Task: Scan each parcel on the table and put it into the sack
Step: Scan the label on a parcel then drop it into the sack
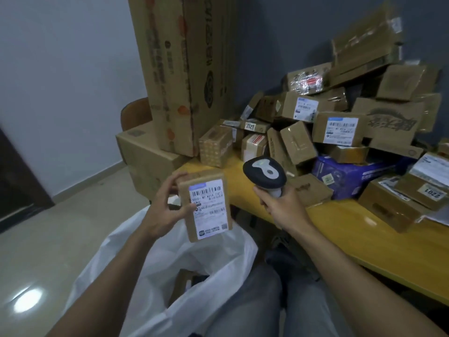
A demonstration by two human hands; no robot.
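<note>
Here the left hand grips a small brown parcel, label up, above the open mouth of the white sack. Just right of the sack, the right hand wraps round the handle of a scanner. Beyond the sack, more parcels lie heaped on the yellow table

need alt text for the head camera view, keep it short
A person's left hand holds a labelled cardboard parcel over an open white sack while the right hand grips a handheld barcode scanner. A pile of parcels covers the yellow table to the right.
</note>
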